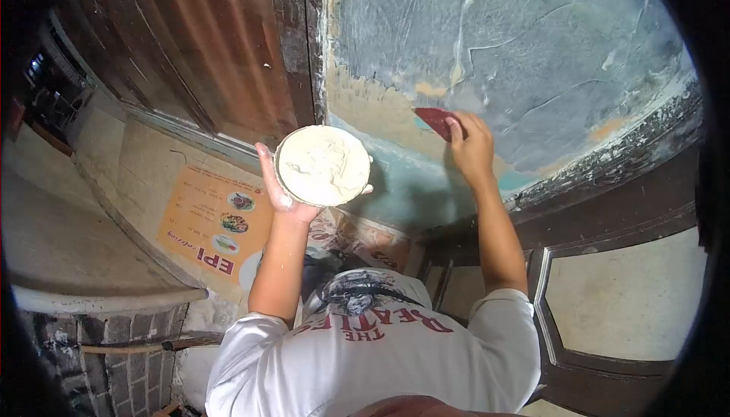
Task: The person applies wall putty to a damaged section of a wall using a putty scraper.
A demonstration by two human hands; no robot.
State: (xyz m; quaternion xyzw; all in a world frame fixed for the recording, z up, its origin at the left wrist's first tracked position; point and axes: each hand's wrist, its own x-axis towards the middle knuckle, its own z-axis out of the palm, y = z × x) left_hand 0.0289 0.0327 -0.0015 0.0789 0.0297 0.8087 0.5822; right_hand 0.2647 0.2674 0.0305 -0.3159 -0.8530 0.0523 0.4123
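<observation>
A round container of cream-coloured paste (pixel 323 164) rests in my left hand (pixel 283 195), whose thumb and fingertips show around its rim. My right hand (pixel 473 147) grips a dark red scraper (pixel 435 121) between thumb and fingers. The scraper lies against or close to the wall (pixel 525 44), at the lower part of its grey coating; contact cannot be told. Around the blade the wall shows beige, orange and pale green patches. A pale crack runs down the grey surface above the scraper.
Left of the wall stands a brown wooden door or panel (pixel 205 37). An orange printed banner (pixel 201 215) lies below it. Dark wooden frames with pale panels (pixel 620 295) are at the lower right. Grey brickwork (pixel 125 364) and a stick (pixel 122 348) are at the lower left.
</observation>
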